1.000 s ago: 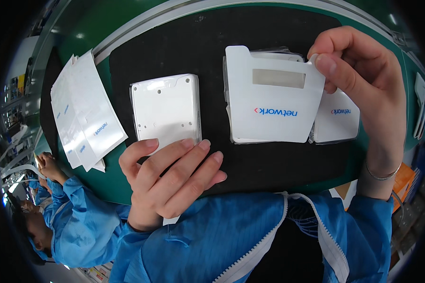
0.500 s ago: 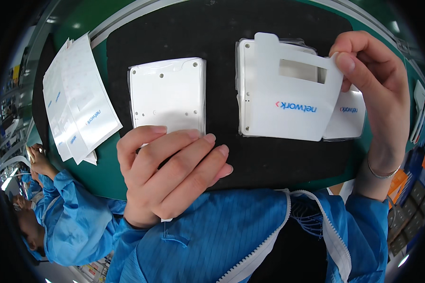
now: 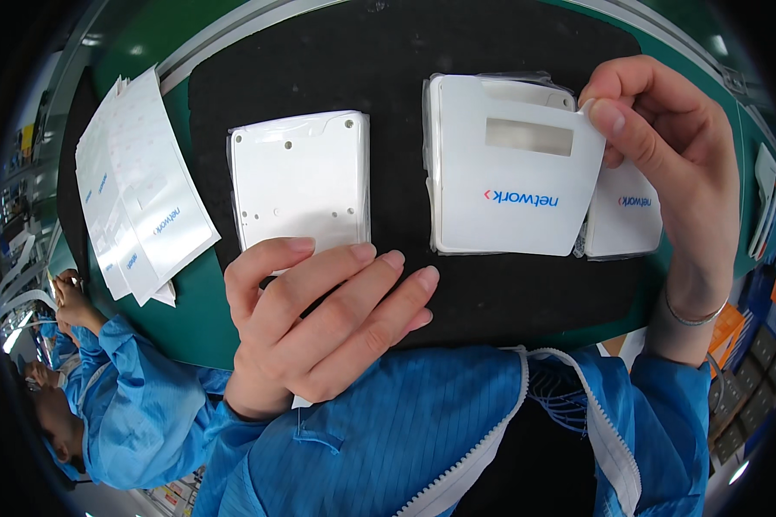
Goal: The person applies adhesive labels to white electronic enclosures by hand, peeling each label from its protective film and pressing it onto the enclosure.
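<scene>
My right hand pinches the upper right corner of a thin white label between thumb and finger. This label has a rectangular cut-out window and blue and red print. It lies over a white plastic case, whose far edge shows beyond it with clear film around. To the left, a second white plastic case lies with screw holes facing up and clear film at its edges. My left hand is open, its fingers loosely stretched over that case's near edge. What is under the palm is hidden.
Both cases lie on a black mat on a green table. A fan of printed white sheets is at the left. Another white printed piece sits beside my right wrist. A co-worker's blue sleeve is at the lower left.
My right hand has moved slightly left with the label, which now lines up more squarely with the case. Its tab at the far left corner no longer sticks up. My left hand shifted slightly.
</scene>
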Demonstrator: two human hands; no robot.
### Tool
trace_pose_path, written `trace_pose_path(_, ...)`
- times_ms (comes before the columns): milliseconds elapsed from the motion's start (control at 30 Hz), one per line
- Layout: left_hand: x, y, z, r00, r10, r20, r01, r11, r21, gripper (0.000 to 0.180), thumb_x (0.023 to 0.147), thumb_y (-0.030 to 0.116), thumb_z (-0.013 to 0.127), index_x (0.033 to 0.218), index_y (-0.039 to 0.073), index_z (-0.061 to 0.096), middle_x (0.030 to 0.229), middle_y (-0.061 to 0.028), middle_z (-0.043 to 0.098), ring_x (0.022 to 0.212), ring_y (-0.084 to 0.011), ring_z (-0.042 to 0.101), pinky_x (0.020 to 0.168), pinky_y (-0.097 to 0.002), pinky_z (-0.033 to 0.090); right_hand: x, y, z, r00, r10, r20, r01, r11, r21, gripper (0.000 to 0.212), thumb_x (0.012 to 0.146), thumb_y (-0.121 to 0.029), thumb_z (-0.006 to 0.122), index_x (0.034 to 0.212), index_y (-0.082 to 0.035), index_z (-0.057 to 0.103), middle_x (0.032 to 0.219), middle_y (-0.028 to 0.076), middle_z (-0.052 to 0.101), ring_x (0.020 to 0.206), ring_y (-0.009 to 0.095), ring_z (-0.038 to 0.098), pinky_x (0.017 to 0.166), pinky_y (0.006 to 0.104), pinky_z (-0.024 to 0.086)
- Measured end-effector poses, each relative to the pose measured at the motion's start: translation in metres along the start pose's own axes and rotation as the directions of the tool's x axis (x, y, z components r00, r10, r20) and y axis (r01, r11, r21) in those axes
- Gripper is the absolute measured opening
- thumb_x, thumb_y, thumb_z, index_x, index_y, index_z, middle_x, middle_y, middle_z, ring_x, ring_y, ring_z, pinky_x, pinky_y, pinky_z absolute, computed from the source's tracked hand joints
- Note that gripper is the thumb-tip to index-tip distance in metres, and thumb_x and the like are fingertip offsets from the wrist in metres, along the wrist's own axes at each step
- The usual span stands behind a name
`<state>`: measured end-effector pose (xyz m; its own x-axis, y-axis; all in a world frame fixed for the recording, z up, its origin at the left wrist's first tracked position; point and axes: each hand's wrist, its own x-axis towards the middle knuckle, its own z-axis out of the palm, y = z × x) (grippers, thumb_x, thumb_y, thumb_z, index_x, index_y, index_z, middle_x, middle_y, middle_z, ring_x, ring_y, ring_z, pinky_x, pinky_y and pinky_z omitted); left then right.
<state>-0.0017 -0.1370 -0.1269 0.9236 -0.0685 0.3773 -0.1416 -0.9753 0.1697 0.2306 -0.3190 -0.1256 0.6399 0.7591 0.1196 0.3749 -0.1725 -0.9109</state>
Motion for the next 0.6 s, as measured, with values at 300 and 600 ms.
trace_pose_path(300,0.001,0.003,0.003,0.999,-0.046,0.009,0.044,0.990,0.135,0.028,0.083,0.043,0.071,0.109,0.034,0.076,0.100,0.0096,0.054,0.100,-0.0107,0.051,0.099,-0.0351,0.038,0.012,-0.019,-0.005,0.979,0.161,0.129,-0.171,0.983,0.069,0.012,0.093,-0.014,0.068,0.097,-0.003,0.066,0.089,0.001,0.065,0.074,0.005,0.056,0.069,0.0188,0.044)
trace_pose_path(600,0.001,0.003,0.006,0.999,-0.025,0.041,0.017,0.981,0.192,0.038,0.076,0.054,0.071,0.111,0.038,0.075,0.100,0.0063,0.050,0.096,-0.0147,0.047,0.094,-0.0384,0.035,0.012,-0.024,0.002,0.977,0.191,0.091,-0.193,0.981,0.019,0.010,0.092,-0.010,0.068,0.096,-0.001,0.065,0.087,0.001,0.064,0.077,0.006,0.057,0.070,0.0193,0.044)
